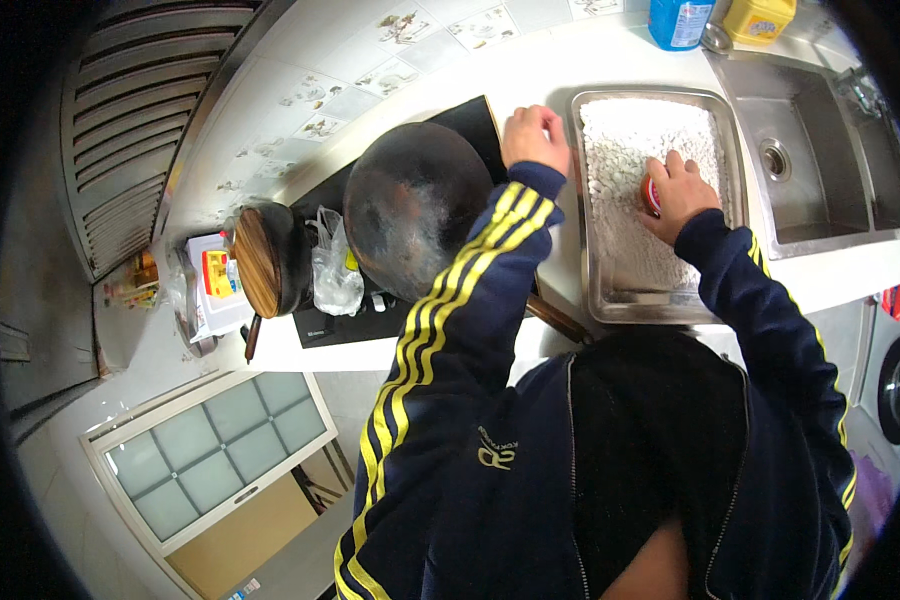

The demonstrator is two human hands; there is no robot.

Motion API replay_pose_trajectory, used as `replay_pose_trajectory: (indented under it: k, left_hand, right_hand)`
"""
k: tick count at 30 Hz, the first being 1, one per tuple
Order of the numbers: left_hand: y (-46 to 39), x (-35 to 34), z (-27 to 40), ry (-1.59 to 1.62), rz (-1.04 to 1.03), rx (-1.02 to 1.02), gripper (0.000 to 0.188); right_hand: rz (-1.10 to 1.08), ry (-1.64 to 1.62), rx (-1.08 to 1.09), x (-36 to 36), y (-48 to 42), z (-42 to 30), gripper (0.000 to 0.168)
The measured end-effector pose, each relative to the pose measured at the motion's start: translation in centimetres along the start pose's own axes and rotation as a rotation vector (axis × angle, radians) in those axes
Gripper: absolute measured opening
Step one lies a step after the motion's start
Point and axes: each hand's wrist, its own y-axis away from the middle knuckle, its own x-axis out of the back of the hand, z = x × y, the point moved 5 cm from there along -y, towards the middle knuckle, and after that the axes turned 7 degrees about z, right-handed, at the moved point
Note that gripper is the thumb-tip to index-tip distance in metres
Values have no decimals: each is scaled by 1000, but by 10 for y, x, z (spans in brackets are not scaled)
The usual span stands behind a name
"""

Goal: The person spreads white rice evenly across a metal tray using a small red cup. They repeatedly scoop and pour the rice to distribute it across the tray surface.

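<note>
In front of me on the white counter lies a rectangular stainless steel tray (pixel 606 304), spread with white, lumpy pieces (pixel 607 161) over most of its floor. The near end of the tray shows bare metal. My right hand (pixel 684 187) is over the middle of it, fingers around a small round red container (pixel 651 193) with a lighter label, partly hidden by the hand. Just left of the tray's far corner, my left hand (pixel 536 139) is raised with its fingers curled. A pale spot shows between its thumb and fingers; whether it is an object is unclear.
Left, a dark wok (pixel 412 202) with a wooden handle (pixel 559 319) covers part of the black cooktop (pixel 322 330). Beyond it are a plastic bag (pixel 337 270) and a wooden-lidded pot (pixel 259 262). A steel sink (pixel 810 150) adjoins the tray; blue (pixel 679 26) and yellow (pixel 761 21) bottles stand behind.
</note>
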Motion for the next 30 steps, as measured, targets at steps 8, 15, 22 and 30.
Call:
replay_pose_trajectory:
  k: [8,15,22,30]
  left_hand:
    - [-103,11,-178,-529,-125,460,15]
    - [-132,13,-247,-1016,-697,200,24]
    - [-147,-30,-321,-1061,-955,376,43]
    - [-156,-52,-309,-1042,-1002,386,42]
  right_hand:
    - [-44,-18,37,2,-9,-7,67]
    - [-68,-58,44,1,-15,-12,65]
    - [-65,-62,40,-4,-31,-17,67]
    - [-33,-46,33,-1,-35,-15,68]
